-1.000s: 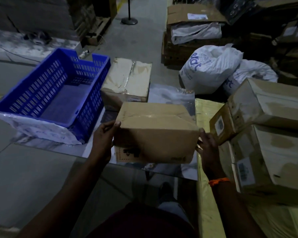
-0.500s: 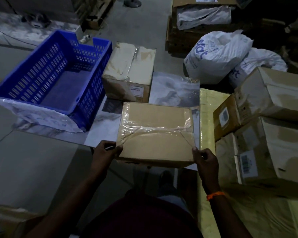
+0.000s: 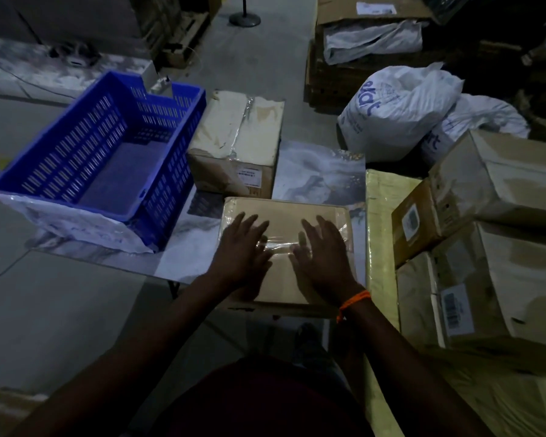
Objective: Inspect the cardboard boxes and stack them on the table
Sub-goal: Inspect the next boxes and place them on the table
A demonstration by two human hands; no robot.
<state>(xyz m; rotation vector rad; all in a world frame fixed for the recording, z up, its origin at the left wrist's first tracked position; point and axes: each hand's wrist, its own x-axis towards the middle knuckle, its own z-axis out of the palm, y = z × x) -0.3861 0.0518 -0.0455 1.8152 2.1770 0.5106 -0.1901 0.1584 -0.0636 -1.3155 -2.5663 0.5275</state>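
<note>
Both hands, left hand [image 3: 245, 252] and right hand [image 3: 323, 257], lay flat with fingers spread, gripping nothing, on the taped cardboard box [image 3: 284, 216]; it looked stiff and fairly light, with slick tape under the fingertips, so bare side edges beyond the fingers suited gripping best.

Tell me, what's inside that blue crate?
The blue crate looks empty: its bare floor shows. The strip behind its near wall is hidden, as is what lies beneath the crate.

Table [image 3: 316, 171] free behind; crate [image 3: 101, 146] left, boxes [image 3: 492, 247] right.
</note>
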